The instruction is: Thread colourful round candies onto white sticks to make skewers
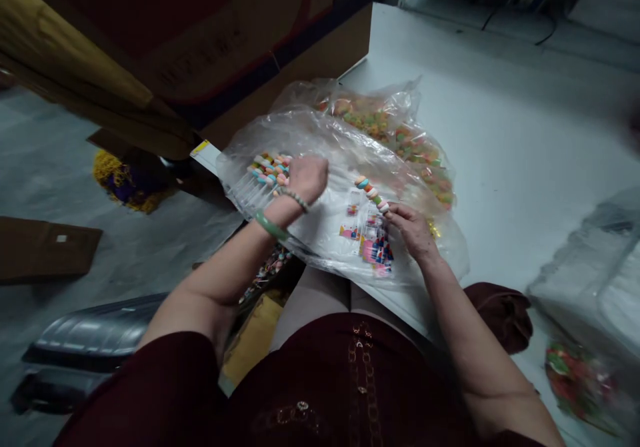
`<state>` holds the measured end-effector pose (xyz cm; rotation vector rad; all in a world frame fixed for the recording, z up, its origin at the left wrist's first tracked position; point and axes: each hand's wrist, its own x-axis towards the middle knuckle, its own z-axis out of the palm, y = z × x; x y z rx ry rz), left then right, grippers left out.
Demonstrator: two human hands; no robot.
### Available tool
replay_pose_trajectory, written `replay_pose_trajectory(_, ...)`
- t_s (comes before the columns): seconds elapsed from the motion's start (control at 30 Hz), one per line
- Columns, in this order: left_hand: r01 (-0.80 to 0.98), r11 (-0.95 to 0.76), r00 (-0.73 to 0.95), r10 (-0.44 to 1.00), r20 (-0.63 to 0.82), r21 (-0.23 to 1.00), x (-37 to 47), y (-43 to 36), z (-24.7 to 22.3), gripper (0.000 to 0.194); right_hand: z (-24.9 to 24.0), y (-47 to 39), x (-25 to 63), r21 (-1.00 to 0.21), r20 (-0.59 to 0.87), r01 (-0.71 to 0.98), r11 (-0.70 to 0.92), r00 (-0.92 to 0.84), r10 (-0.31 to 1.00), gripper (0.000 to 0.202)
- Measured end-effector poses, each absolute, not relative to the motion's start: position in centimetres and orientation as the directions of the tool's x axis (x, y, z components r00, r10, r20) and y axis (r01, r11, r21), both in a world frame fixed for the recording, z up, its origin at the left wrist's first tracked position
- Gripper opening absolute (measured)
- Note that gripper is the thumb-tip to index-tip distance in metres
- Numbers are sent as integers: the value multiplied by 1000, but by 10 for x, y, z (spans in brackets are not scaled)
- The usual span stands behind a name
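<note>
My right hand (413,229) pinches the lower end of a candy skewer (373,194), a row of rounded pieces in orange, blue, white, green and pink, tilted up to the left. Beside the pile of similar candy skewers (270,169) is my left hand (309,179), its fingers curled closed; whatever they hold, if anything, is hidden. The pile's clear wrappers or sticks point toward me. Several small printed packets or labels (377,247), pink, blue and red, lie between my hands on a clear plastic sheet (325,234).
A large cardboard box (290,87) stands at the back left of the white table (500,114). Clear bags of orange and green pieces (375,124) lie behind the sheet. Another bag (580,380) and a dark cloth (500,314) are at right. Someone's mustard sleeve (75,67) shows upper left.
</note>
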<state>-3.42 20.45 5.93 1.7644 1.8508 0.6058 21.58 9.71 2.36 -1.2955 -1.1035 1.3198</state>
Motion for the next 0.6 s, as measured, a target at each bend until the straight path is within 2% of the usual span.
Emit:
replay_pose_trajectory(0.1,875,70,0,990,-144,479,-4,144,35,36,26,64,210,-977,-200,-81,-200,-5,980,16)
replay_pose_trajectory(0.17,897,97,-32,987,-157,430,14,123,17,41,24,41,207,-972,-204,-117,-204,-4,979,17)
replay_pose_trajectory(0.23,891,107,-62,991,-115,441,28,117,4,37,20,21,206,-969,-211,-130,-209,3,977,17)
replay_pose_trajectory(0.33,826,160,-122,987,-107,540,36,123,-4,17,17,-1,207,-962,-245,-133,-237,41,969,18)
replay_pose_trajectory(0.4,697,232,-165,973,-162,679,36,125,-2,24,18,-9,207,-955,-276,-138,-263,88,957,21)
replay_pose_trajectory(0.5,291,305,-130,952,-278,907,31,113,8,33,23,-13,203,-943,-318,-158,-294,158,935,25)
replay_pose_trajectory(0.6,-96,356,-43,932,-361,930,31,87,19,34,29,-7,189,-929,-332,-234,-288,177,927,25)
